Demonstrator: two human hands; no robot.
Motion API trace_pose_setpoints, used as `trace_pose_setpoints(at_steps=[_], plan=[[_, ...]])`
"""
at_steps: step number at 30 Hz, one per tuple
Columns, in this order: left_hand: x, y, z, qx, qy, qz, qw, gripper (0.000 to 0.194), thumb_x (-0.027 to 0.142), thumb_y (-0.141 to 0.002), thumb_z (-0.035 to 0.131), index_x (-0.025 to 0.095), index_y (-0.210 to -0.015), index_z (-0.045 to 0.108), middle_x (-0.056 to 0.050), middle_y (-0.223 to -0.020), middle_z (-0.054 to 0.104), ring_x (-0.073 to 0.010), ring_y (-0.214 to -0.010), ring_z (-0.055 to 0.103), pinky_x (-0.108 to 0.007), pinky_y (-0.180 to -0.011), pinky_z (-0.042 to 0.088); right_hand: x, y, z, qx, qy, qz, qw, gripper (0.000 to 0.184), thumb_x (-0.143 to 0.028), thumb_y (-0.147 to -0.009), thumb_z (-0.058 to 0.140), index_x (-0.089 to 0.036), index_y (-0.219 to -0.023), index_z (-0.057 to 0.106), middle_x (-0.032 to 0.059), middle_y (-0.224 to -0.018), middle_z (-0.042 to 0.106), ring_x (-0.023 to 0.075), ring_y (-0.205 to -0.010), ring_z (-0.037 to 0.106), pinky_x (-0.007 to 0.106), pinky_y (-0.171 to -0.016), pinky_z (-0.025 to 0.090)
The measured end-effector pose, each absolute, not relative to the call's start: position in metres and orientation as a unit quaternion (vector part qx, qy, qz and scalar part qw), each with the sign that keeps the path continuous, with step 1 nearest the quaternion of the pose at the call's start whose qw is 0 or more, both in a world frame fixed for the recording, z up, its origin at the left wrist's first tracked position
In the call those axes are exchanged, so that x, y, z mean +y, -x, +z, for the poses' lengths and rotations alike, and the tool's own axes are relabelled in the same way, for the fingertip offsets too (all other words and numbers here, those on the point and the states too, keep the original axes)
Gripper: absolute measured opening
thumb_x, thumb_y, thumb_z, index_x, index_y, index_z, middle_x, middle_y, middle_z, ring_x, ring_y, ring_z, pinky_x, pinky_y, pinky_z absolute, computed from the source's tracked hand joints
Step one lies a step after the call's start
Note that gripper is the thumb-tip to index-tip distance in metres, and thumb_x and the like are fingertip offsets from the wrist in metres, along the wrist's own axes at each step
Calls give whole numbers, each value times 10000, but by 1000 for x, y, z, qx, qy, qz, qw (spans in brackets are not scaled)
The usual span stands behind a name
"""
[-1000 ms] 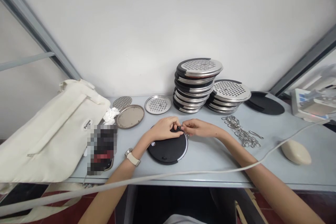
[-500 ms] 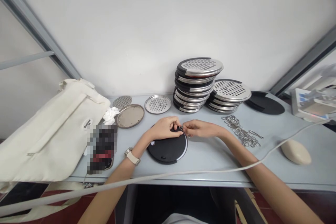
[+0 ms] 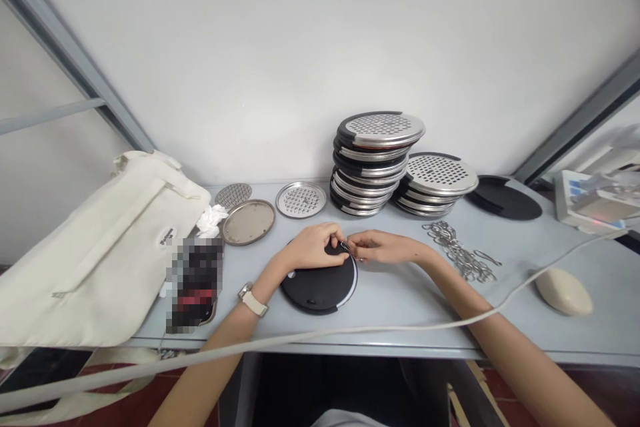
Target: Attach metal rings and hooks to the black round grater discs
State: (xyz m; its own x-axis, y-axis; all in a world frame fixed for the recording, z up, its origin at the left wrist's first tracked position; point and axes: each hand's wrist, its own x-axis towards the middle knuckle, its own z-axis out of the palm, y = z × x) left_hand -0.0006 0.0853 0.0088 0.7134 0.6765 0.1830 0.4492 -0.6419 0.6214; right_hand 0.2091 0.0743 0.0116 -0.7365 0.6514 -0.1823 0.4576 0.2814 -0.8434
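A round black disc (image 3: pixel 320 287) with a pale strip along its right edge lies on the table before me. My left hand (image 3: pixel 317 245) rests on its far part, thumb and fingers closed at the rim. Beside it, at the disc's far right edge, my right hand (image 3: pixel 377 245) pinches a small metal hook (image 3: pixel 346 245). The fingers partly hide the hook, and I cannot tell whether it passes through the disc. Right of my right hand lies a heap of similar metal hooks (image 3: pixel 463 252).
Behind my hands stand a tall stack of round graters (image 3: pixel 373 167) and a shorter stack (image 3: pixel 435 183). Loose grater plates (image 3: pixel 301 200), a phone (image 3: pixel 195 287) and a cream bag (image 3: pixel 110 253) are leftward. A white cable (image 3: pixel 390 329) crosses in front; a beige oval object (image 3: pixel 565 290) sits right.
My right fingers shift slightly at the disc's edge, and the hook's angle changes between them. My left hand stays in place on the disc.
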Motion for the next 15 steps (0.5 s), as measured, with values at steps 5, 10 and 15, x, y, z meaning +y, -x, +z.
trace_pose_setpoints(at_steps=[5, 10, 15], plan=[[87, 1, 7, 313, -881, 207, 288, 179, 280, -706, 638, 181, -834, 562, 37, -719, 531, -92, -631, 461, -201, -573, 339, 75, -210, 11, -794, 352, 488, 87, 240, -340, -828, 411, -166, -670, 461, -25, -675, 457, 93, -625, 411, 229, -614, 369], [88, 1, 7, 325, -869, 198, 315, 171, 285, -707, 642, 176, -829, 590, 37, -704, 535, -86, -615, 463, -199, -562, 338, 75, -209, 12, -797, 353, 482, 85, 259, -348, -818, 406, -160, -652, 470, -22, -647, 453, 93, -606, 400, 228, -587, 359], [88, 0, 8, 331, -856, 197, 345, 188, 285, -695, 651, 172, -833, 594, 39, -693, 535, -81, -603, 469, -194, -557, 346, 75, -209, 11, -797, 349, 485, 90, 254, -347, -819, 407, -160, -657, 464, -27, -643, 435, 86, -593, 381, 221, -566, 340]])
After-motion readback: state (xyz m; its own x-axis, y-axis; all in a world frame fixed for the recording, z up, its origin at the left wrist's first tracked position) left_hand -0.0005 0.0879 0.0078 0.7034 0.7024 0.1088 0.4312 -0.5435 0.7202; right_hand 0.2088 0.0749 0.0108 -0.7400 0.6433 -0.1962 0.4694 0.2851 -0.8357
